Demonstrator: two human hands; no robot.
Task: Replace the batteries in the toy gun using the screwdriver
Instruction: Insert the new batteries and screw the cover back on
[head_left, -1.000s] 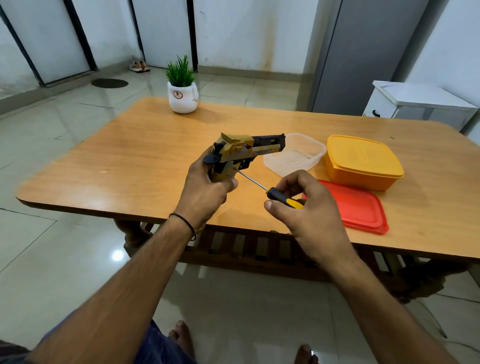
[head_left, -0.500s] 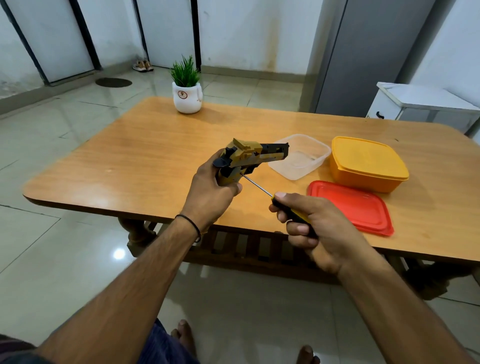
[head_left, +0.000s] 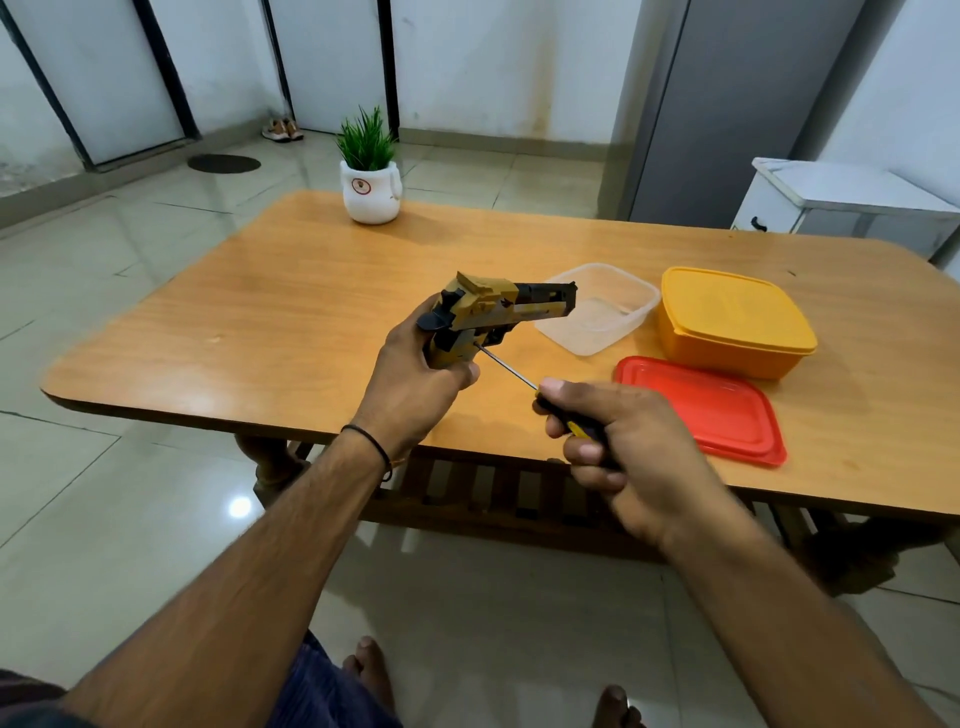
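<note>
My left hand (head_left: 415, 379) grips the handle of a yellow and black toy gun (head_left: 498, 306), held above the wooden table (head_left: 291, 317) with its barrel pointing right. My right hand (head_left: 634, 447) is wrapped round the black and yellow handle of a screwdriver (head_left: 511, 369). The thin metal shaft runs up and left, and its tip touches the side of the gun's grip just above my left thumb. The battery cover itself is hidden by my fingers.
A clear plastic tub (head_left: 597, 312) sits open just right of the gun. Beside it stands a closed yellow container (head_left: 732, 322), and a red lid (head_left: 706, 410) lies near the front edge. A white potted plant (head_left: 370, 182) stands at the back.
My right hand has rolled over the screwdriver handle, fingers now curled under it, and dropped slightly lower. The gun and left hand stay in about the same place.
</note>
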